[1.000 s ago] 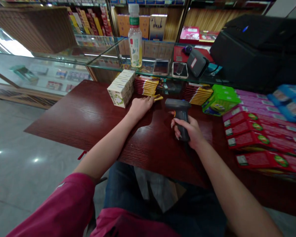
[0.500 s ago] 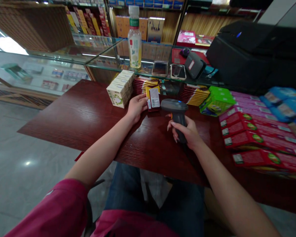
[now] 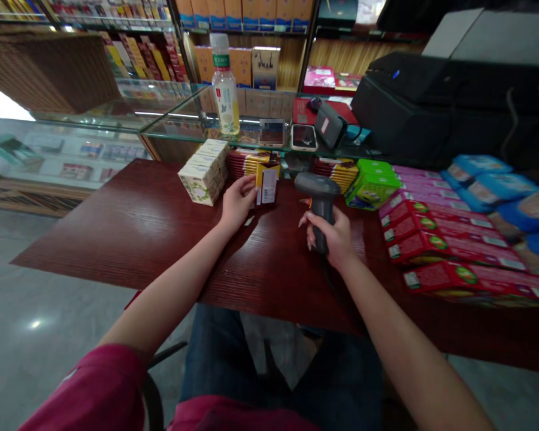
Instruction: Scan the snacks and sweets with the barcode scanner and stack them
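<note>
Between the fingers of my left hand (image 3: pixel 239 205) is a small yellow and dark red packet (image 3: pixel 266 184), held upright with a white barcode panel facing me. My right hand (image 3: pixel 335 234) is wrapped round the handle of a dark grey barcode scanner (image 3: pixel 318 185), whose head points left towards the packet. Behind the packet stands a row of similar dark red and yellow packets (image 3: pixel 247 163). A second such row (image 3: pixel 339 170) is behind the scanner. Left of my left hand sits a block of cream-coloured boxes (image 3: pixel 205 172).
The dark red wooden table (image 3: pixel 161 221) lies under both hands. To the right are green packs (image 3: pixel 372 184), red boxes (image 3: pixel 449 236) and blue packs (image 3: pixel 485 173). A drink bottle (image 3: pixel 225 99) and a phone (image 3: pixel 303 137) rest on the glass counter (image 3: pixel 175 126), near a black machine (image 3: pixel 399 120).
The packet in my left hand is now more upright, with its barcode panel turned slightly. The scanner stays in my right hand, close by. The whole view has shifted.
</note>
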`<state>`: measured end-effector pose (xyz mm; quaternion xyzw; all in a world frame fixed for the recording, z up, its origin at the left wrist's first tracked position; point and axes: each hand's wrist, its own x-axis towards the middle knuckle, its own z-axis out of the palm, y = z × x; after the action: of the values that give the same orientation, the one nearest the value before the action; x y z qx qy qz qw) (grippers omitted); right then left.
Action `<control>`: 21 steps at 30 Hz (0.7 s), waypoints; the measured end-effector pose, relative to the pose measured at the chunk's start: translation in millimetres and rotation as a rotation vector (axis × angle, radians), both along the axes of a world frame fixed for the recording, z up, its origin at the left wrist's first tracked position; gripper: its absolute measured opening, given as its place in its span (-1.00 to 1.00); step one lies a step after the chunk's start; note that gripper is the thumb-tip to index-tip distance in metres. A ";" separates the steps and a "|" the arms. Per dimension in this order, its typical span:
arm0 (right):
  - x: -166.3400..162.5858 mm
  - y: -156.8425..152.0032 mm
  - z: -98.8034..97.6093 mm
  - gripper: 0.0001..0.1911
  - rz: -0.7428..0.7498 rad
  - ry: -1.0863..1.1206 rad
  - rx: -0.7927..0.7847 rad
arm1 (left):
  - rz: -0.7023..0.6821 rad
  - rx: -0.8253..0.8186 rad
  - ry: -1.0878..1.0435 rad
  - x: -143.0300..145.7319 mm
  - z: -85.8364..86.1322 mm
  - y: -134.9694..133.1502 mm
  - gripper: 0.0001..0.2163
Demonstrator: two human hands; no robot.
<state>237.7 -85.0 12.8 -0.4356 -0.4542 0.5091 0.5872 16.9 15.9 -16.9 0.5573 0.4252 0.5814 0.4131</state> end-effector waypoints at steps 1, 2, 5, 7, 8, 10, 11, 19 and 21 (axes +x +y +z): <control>3.0 3.0 -0.3 -0.51 -0.083 0.023 0.034 | 0.002 0.100 0.108 2.3 0.2 -3.7 -0.67; 7.1 6.4 -0.7 -0.53 -0.173 0.040 0.067 | -0.008 0.190 0.216 6.0 0.6 -8.3 -0.67; 25.0 16.8 -2.9 -0.54 -0.439 0.047 0.158 | -0.131 0.372 0.485 25.0 1.4 -22.9 -0.66; 38.9 22.2 -5.0 -0.50 -0.550 0.020 0.200 | -0.276 0.442 0.604 42.5 1.3 -28.6 -0.65; 45.3 24.2 -6.3 -0.46 -0.585 0.003 0.214 | -0.355 0.464 0.646 51.9 1.2 -29.2 -0.63; 55.6 27.2 -9.3 -0.40 -0.633 -0.037 0.231 | -0.478 0.476 0.702 70.7 1.1 -25.5 -0.60; 59.2 28.2 -10.9 -0.37 -0.653 -0.060 0.241 | -0.507 0.466 0.719 79.9 1.3 -21.8 -0.59; 60.9 31.2 -18.9 -0.33 -0.728 -0.114 0.241 | -0.444 0.339 0.784 138.5 -0.6 10.3 -0.56; 59.8 31.2 -19.4 -0.35 -0.726 -0.127 0.235 | -0.455 0.349 0.795 145.8 -5.3 13.0 -0.57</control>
<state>297.5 -53.9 -6.6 -0.5284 -0.3612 0.1847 0.7458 162.6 28.8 -22.2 0.8758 0.3138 0.2812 0.2355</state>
